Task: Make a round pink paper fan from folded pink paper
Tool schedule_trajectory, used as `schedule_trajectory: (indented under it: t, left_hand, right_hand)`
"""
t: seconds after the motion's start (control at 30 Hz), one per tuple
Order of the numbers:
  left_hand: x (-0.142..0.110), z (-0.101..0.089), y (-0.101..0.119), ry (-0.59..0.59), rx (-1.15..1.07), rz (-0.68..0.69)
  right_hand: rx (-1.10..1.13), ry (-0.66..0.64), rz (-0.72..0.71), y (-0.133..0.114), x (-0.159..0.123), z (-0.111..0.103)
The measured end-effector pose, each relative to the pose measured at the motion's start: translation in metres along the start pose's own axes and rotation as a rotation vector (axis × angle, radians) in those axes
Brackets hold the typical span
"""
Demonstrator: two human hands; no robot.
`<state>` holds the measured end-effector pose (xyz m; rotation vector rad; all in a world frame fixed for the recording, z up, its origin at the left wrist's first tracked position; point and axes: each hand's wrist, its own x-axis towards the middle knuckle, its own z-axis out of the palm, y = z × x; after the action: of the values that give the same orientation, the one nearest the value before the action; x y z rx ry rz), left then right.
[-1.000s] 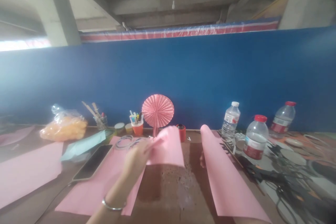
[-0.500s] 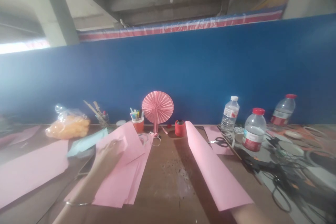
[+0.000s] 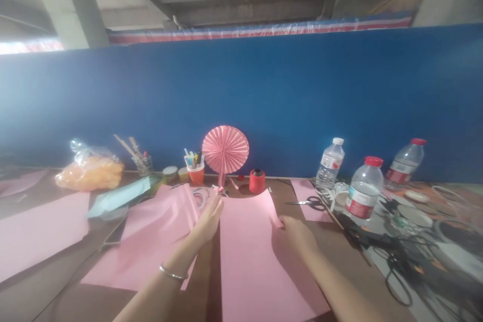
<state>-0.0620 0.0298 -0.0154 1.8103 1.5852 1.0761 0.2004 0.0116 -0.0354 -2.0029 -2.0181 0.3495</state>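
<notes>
A pink sheet of paper (image 3: pixel 245 256) lies lengthwise in front of me, its right edge lifted and curling. My right hand (image 3: pixel 298 235) pinches that edge between thumb and fingers. Along the sheet's upper left edge is my left hand (image 3: pixel 210 219), fingers stretched out and holding nothing; whether it touches the paper I cannot tell. Left of it lie several overlapping pink sheets (image 3: pixel 151 236), the top one creased and raised. Behind my hands stands a round pleated pink paper fan (image 3: pixel 225 150).
Along the back are a red thread spool (image 3: pixel 257 181), an orange pen cup (image 3: pixel 196 175) and a bag with yellow contents (image 3: pixel 90 172). Scissors (image 3: pixel 311 203) rest on a small pink paper (image 3: pixel 302 188). Bottles (image 3: pixel 364 191) and tangled cables (image 3: pixel 400 261) crowd the right.
The rolled-over pink sheet has come left and been laid down in front of me. My left hand has left the paper stack and moved right, beside this sheet.
</notes>
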Motion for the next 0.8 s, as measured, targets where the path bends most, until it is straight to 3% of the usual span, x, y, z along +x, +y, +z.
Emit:
schedule_trajectory:
  t: [0.1, 0.17, 0.37, 0.47, 0.6, 0.7, 0.8]
  left_hand:
    - [-0.003, 0.001, -0.012, -0.128, 0.080, -0.040]
    - [-0.007, 0.003, -0.017, -0.244, 0.207, 0.006]
    - [-0.026, 0.012, -0.008, -0.479, 0.555, 0.266]
    - [-0.036, 0.019, 0.001, -0.537, 0.582, 0.332]
    - [-0.039, 0.031, 0.007, -0.515, 0.615, 0.372]
    - [-0.034, 0.037, 0.008, -0.466, 0.591, 0.346]
    - [-0.025, 0.037, 0.005, -0.419, 0.447, 0.296]
  right_hand:
    - [0.061, 0.012, 0.008, 0.008, 0.009, 0.001]
    - [0.140, 0.027, -0.011, 0.011, 0.013, 0.000]
    - [0.957, -0.056, -0.105, 0.018, 0.018, -0.005]
    - [1.148, -0.111, -0.132, 0.022, 0.020, -0.008]
    - [1.144, -0.266, -0.238, 0.024, 0.018, -0.012]
    - [0.979, -0.265, -0.393, 0.022, 0.013, -0.014]
    - [0.873, -0.251, -0.450, 0.017, 0.009, -0.016]
